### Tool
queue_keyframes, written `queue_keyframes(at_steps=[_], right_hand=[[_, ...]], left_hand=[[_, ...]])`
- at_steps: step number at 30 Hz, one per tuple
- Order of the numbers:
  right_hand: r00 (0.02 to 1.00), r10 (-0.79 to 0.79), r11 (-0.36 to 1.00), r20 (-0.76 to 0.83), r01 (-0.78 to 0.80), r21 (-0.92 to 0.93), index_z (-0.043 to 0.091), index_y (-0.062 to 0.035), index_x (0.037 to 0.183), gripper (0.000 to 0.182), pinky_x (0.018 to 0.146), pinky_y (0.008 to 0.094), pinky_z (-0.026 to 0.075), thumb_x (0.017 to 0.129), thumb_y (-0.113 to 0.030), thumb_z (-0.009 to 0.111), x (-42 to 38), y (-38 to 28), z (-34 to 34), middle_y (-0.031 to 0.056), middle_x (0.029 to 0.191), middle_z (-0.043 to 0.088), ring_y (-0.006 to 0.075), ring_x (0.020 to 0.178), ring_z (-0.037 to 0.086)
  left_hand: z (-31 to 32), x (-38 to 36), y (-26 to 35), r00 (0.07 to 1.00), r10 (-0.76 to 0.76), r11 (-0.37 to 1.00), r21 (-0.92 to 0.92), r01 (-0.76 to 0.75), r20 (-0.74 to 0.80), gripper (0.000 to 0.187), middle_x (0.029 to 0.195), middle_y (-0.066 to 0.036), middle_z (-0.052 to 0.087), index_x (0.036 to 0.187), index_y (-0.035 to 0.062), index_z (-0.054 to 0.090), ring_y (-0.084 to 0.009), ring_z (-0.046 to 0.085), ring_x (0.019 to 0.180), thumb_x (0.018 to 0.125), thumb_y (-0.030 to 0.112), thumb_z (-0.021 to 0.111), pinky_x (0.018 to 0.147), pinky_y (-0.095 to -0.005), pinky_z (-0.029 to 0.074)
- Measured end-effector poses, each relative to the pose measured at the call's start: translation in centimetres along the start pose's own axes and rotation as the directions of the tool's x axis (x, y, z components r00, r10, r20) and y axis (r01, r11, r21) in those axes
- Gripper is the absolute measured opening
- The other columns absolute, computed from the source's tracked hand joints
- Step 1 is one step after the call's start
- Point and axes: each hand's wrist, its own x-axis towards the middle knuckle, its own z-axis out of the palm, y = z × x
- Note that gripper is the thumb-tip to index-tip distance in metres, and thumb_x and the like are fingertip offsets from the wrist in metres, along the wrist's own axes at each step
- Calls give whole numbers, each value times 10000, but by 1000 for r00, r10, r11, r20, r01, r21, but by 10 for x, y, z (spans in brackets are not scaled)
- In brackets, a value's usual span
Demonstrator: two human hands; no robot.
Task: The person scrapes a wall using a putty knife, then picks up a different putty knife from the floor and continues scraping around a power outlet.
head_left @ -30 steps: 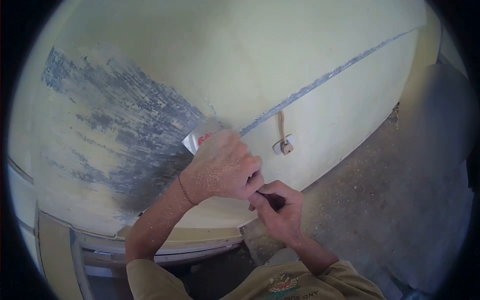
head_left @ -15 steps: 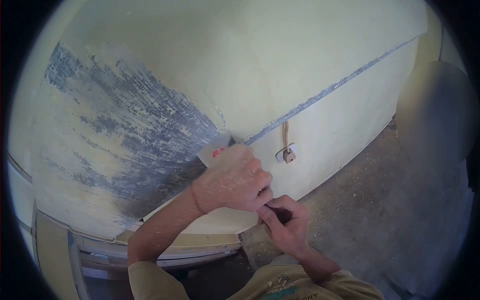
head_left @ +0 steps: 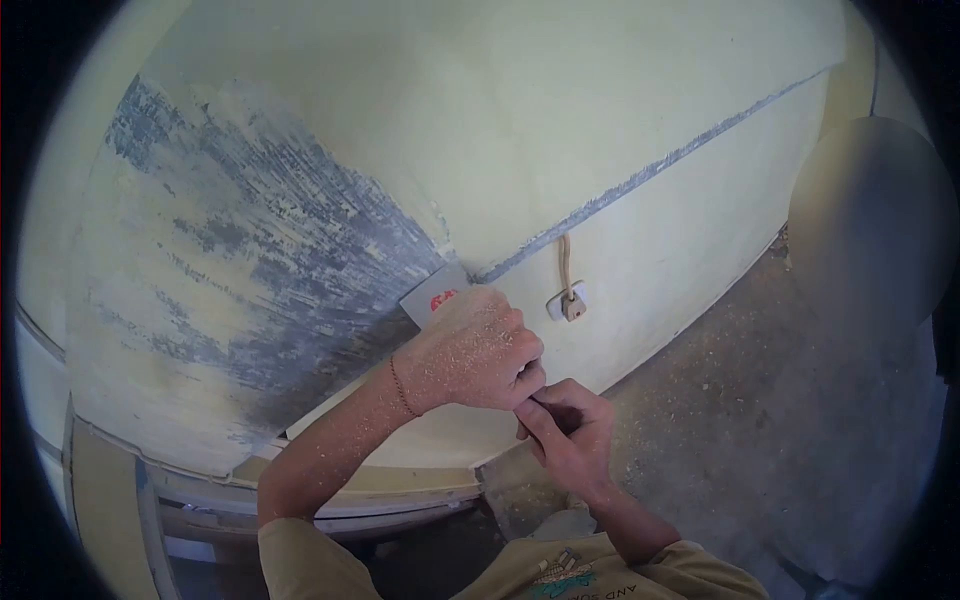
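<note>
A putty knife (head_left: 430,298) with a flat metal blade and a red mark lies against the wall (head_left: 450,120), at the corner where the scraped grey patch (head_left: 330,240) meets a narrow grey stripe (head_left: 640,180). My left hand (head_left: 475,350) is closed round it just behind the blade and hides most of the handle. Just below, my right hand (head_left: 575,430) is closed on the handle's end, touching the left hand. Pale flakes cover my left hand and forearm, and a thin bracelet circles that wrist.
A socket with a plug (head_left: 570,302) and cable sits on the wall right of my hands. Debris is scattered over the concrete floor (head_left: 700,400). A blurred rounded object (head_left: 875,220) stands at the right. Pale trim and shelf-like boards (head_left: 220,495) run along the lower left.
The view has shifted slightly. Both hands keep their grip, and the blade stays near the same corner, turned a little with more of its face showing.
</note>
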Motion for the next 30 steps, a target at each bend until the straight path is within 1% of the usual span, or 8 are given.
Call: queue_keyframes(at_steps=[2,6,16,20,23,25,27,30], right_hand=[[989,-143,988,25,144,-58,579,3,869,90,392,205,330,915,-53,633,12,-5,7,50,627,597,39,470,478],[993,-88,993,74,82,83,589,9,872,91,394,203,326,917,-57,633,14,-24,18,46,625,595,37,470,474],[999,-33,999,-6,33,28,595,-4,871,99,388,207,323,919,-78,641,-2,-13,5,48,625,594,38,469,471],[1000,14,1000,16,-14,24,596,-4,868,87,399,206,333,920,-62,632,-3,-14,3,53,633,597,40,477,481],[984,-172,984,-47,174,32,595,-5,856,93,398,206,328,918,-63,633,-6,-14,21,51,633,595,41,478,484],[993,-117,993,-20,117,24,596,-5,859,96,395,207,324,918,-70,636,-1,-18,12,48,633,595,40,477,480],[997,-76,996,0,76,37,597,-6,862,99,391,209,320,918,-76,638,-3,-15,2,45,633,594,39,475,476],[998,-30,999,49,28,42,612,13,876,82,485,219,383,915,-56,637,5,-12,-4,11,644,573,43,574,514]], left_hand=[[-22,3,-1,999,-48,993,111,46,20,234,495,-173,542,511,46,600,-357,572,479,658,227,618,508,-429,461],[-40,2,0,998,-44,993,108,48,-43,210,491,-178,533,514,39,597,-355,574,499,643,204,615,516,-431,465],[-10,1,3,1000,-13,1000,-5,13,-27,199,462,-134,488,514,83,556,-338,536,465,652,208,626,516,-417,439],[-9,1,6,999,-41,999,4,41,6,230,503,-190,539,537,50,623,-362,594,526,662,242,613,540,-431,479],[-34,1,3,998,-44,999,-10,45,41,230,507,-195,540,542,45,624,-369,593,527,667,237,611,552,-444,485],[-30,2,10,991,-79,990,-109,91,107,229,508,-198,540,543,43,623,-372,591,526,669,234,610,557,-450,487],[-18,8,10,986,-150,987,61,146,70,224,511,-197,540,543,43,619,-382,587,525,668,229,608,565,-464,488],[-21,7,18,984,-160,987,40,157,81,226,520,-196,546,540,42,615,-384,590,536,664,230,609,572,-461,488]])
